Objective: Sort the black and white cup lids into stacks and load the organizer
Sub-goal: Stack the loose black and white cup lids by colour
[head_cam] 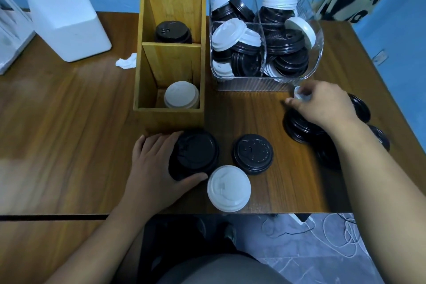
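My left hand [154,163] grips a stack of black lids [196,152] on the table, just in front of the wooden organizer [170,113]. A white lid stack [229,188] and a black lid stack [252,153] stand beside it. The organizer holds white lids [181,94] in its near slot and black lids [173,33] in the middle slot. My right hand [322,104] pinches a white lid [299,94], mostly hidden by the fingers, above loose black lids [299,129] near the clear bin [265,83] of mixed lids.
A white foam box [69,23] stands at the back left, with a crumpled tissue [126,60] beside the organizer. More black lids [362,108] lie right of my wrist. The table's front edge [276,212] is near; cables lie on the floor below.
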